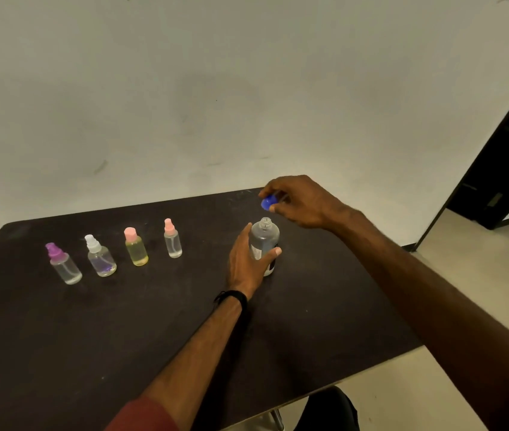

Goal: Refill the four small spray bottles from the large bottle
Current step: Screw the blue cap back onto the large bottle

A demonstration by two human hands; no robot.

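The large clear bottle (265,236) stands upright on the dark table (122,321), its neck uncapped. My left hand (247,262) grips its body from the left, thumb across the label. Just above and behind it, my right hand (299,200) pinches the blue cap (267,202) in its fingertips. To the left stand small spray bottles in a row: one with a purple top (63,264), one with a white top (100,256), a yellowish one with a pink cap (135,247), and a slim one with a pink top (172,239). All four have their tops on.
A pale wall rises right behind the table's far edge. The table's right edge (371,262) runs diagonally, with light floor beyond it. A dark doorway (508,157) stands at the right. Something dark sits below the near table edge (327,409).
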